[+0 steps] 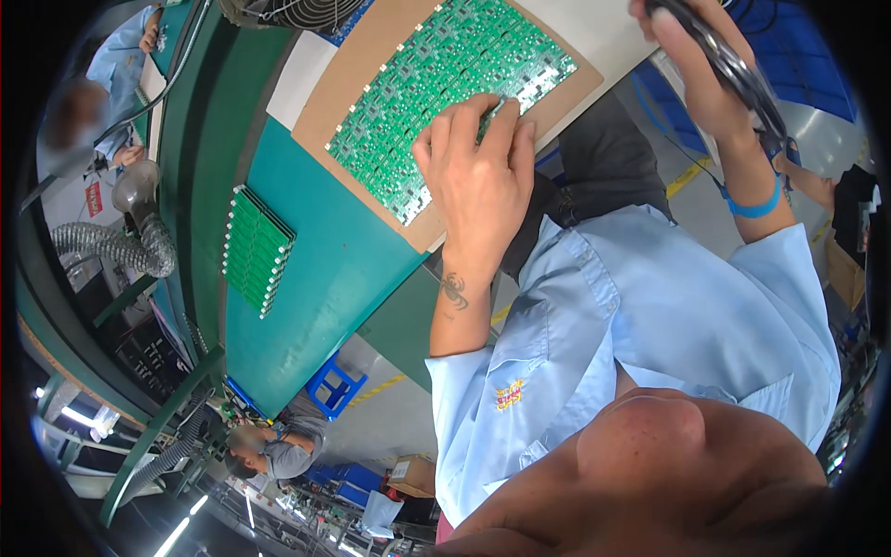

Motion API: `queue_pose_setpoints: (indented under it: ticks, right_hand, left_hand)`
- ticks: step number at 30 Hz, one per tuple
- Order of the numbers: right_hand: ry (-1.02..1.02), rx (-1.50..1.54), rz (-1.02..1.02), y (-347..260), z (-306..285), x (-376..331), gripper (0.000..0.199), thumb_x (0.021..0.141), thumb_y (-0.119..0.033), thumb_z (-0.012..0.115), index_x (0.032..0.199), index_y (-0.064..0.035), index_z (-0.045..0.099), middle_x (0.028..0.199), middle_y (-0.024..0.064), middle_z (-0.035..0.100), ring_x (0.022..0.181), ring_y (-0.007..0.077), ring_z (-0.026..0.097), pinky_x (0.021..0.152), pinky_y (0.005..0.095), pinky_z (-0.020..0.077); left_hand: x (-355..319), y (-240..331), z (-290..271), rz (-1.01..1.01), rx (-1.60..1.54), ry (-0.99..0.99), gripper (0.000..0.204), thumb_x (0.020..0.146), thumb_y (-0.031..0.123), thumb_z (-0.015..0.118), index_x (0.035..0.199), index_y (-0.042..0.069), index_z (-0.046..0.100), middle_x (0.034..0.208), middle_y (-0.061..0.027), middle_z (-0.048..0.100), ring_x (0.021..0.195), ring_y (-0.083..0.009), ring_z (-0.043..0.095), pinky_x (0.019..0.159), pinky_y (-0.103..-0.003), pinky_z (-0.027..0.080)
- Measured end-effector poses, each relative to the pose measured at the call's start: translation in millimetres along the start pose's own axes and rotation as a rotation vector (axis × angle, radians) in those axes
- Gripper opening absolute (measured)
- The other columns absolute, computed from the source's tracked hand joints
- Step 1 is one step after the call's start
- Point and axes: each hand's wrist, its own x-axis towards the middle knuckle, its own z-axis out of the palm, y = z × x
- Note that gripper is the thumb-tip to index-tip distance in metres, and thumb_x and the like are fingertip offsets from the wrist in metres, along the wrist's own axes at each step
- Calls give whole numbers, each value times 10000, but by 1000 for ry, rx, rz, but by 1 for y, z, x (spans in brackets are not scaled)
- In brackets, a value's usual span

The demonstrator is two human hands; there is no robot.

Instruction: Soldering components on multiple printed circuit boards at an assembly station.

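Note:
My left hand (478, 172) rests on a green circuit board panel (399, 121), near the edge closest to me. Its fingers are bent and a little apart, with the tips down against the panel; a small dark bit shows between two of them and I cannot make it out. The panel carries rows of small components and lies on a brown board (320, 125). My right hand (691, 70) is raised at the upper right, closed round a bundle of black, glossy cable-like strands (729, 70). Its fingertips are partly cut off by the picture's top. A blue wrist strap (754, 200) circles my right wrist.
A stack of green circuit boards (255, 251) lies on the teal mat (306, 297) to the left. Beyond are a green conveyor-like frame, a silver flexible duct (111, 243) and a dark fan guard (320, 11). A blue stool (334, 382) and other people are further off.

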Motion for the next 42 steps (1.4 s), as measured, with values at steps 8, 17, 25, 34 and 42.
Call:
queue_pose_setpoints:
  ticks: [8, 17, 25, 34, 42]
  right_hand:
    - [-289, -20, -159, -71, 11, -38, 408, 766, 17, 704, 1174, 17, 701, 958, 105, 722, 744, 203, 650, 693, 255, 514]
    - [-371, -33, -163, -78, 27, -62, 468, 676, 50, 704, 1143, 20, 700, 868, 103, 674, 688, 210, 595, 637, 275, 481]
    - [-367, -26, -141, -75, 31, -63, 471, 667, 60, 702, 1137, 23, 699, 844, 98, 662, 675, 208, 581, 622, 279, 469]
    - [-368, -23, -155, -71, 33, -62, 463, 675, 54, 701, 1137, 27, 700, 822, 94, 654, 659, 207, 570, 608, 280, 455]
    - [-380, -17, -142, -71, 33, -60, 464, 678, 47, 705, 1141, 28, 701, 807, 91, 647, 640, 207, 553, 595, 283, 439]
  left_hand:
    - [-4, -9, -2, -48, -66, 46, 198, 824, 66, 747, 1018, 31, 733, 1263, -84, 650, 1005, -260, 624, 987, -379, 428]
    - [-8, -15, -2, 20, -51, -15, 188, 826, 53, 739, 1008, 8, 738, 1270, -105, 650, 1010, -266, 630, 996, -391, 432]
    - [-8, -16, -2, 18, -57, -15, 171, 831, 46, 737, 997, 5, 747, 1262, -106, 650, 1008, -263, 627, 993, -390, 425]
    - [-7, -16, -2, 24, -59, -13, 166, 834, 41, 735, 995, 0, 749, 1256, -108, 650, 999, -256, 624, 989, -389, 418]
    - [-7, -17, -2, 32, -61, -14, 172, 835, 42, 737, 1001, -2, 747, 1254, -109, 652, 993, -252, 624, 985, -386, 416]
